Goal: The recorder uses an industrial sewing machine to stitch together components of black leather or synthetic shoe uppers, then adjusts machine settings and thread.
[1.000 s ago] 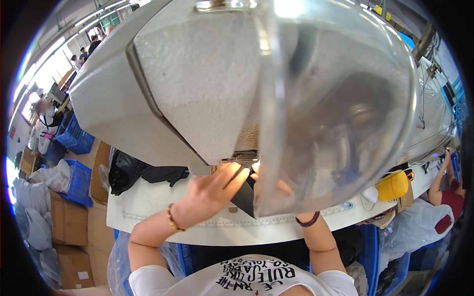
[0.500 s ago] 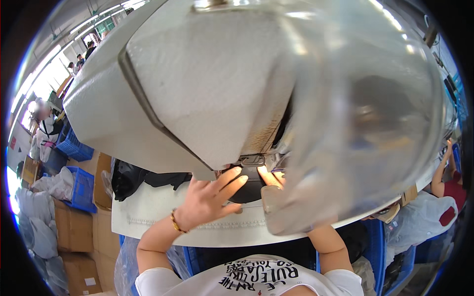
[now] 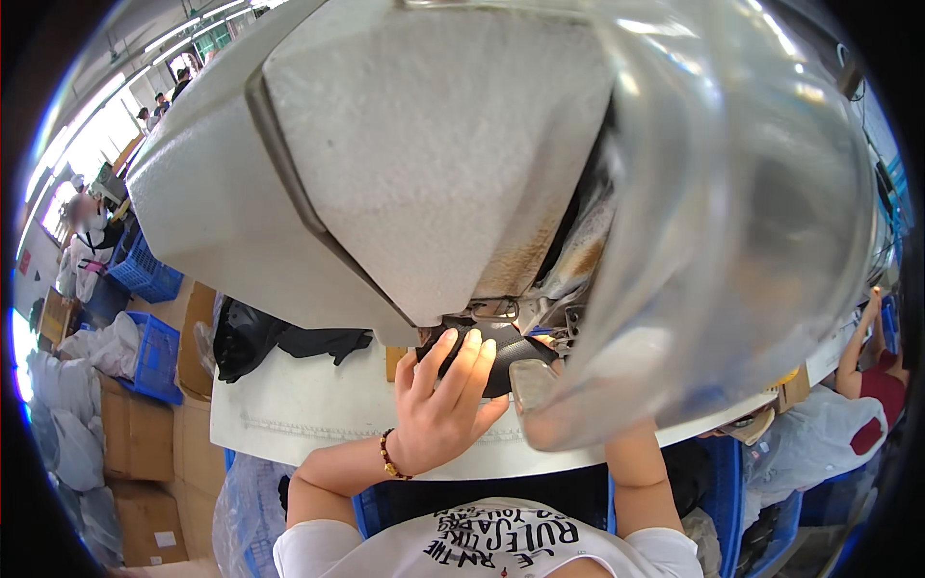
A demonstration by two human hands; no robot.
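A sewing machine with a large pale head looms over the white worktable. Beneath its needle area lies a black textured piece of material. My left hand rests on this piece with its fingers stretched out and pressing flat, the thumb apart. My right hand is mostly behind the blurred clear plastic shield; only a bit of finger shows near the machine's metal parts, at the right of the black piece. What its fingers do is hidden.
Black fabric pieces lie on the table's left. Blue crates and cardboard boxes stand on the floor at left. Plastic-bagged goods sit at right. Another person's arm shows at the far right.
My left hand has shifted right and turned, with its fingers now stretched forward across the black piece. The piece has turned under the machine. My right fingers, seen more before, are now mostly hidden.
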